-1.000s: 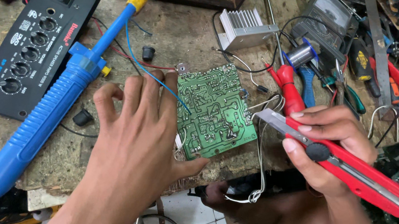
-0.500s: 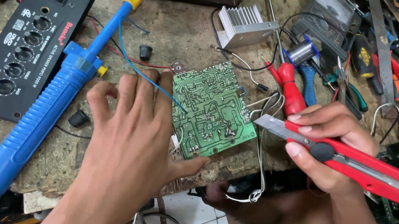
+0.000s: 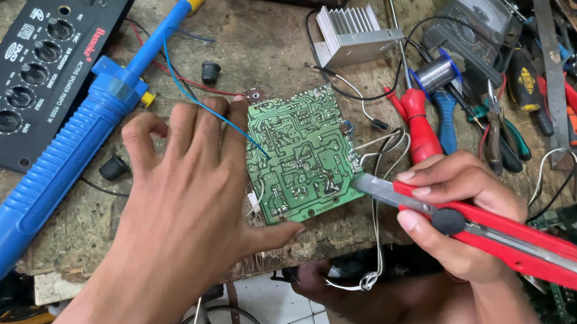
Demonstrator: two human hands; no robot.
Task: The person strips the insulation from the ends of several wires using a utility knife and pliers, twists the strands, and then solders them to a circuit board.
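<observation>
A green circuit board [image 3: 299, 154] lies solder side up near the front edge of the worn workbench [image 3: 263, 44]. My left hand [image 3: 184, 200] rests spread on the bench against the board's left edge, thumb under its front corner. My right hand [image 3: 457, 217] grips a red utility knife [image 3: 481, 228], whose blade tip touches the board's lower right edge. Thin wires [image 3: 374, 149] run off the board's right side.
A big blue desoldering pump [image 3: 66, 149] lies diagonally at left beside a black amplifier panel with knobs [image 3: 34, 66]. An aluminium heatsink [image 3: 353, 34] sits behind the board. Pliers, screwdrivers, a solder spool [image 3: 436, 75] and a multimeter [image 3: 473, 20] crowd the right.
My left hand has stayed beside the board with fingers slightly more spread. The knife blade has come to the board's lower right edge.
</observation>
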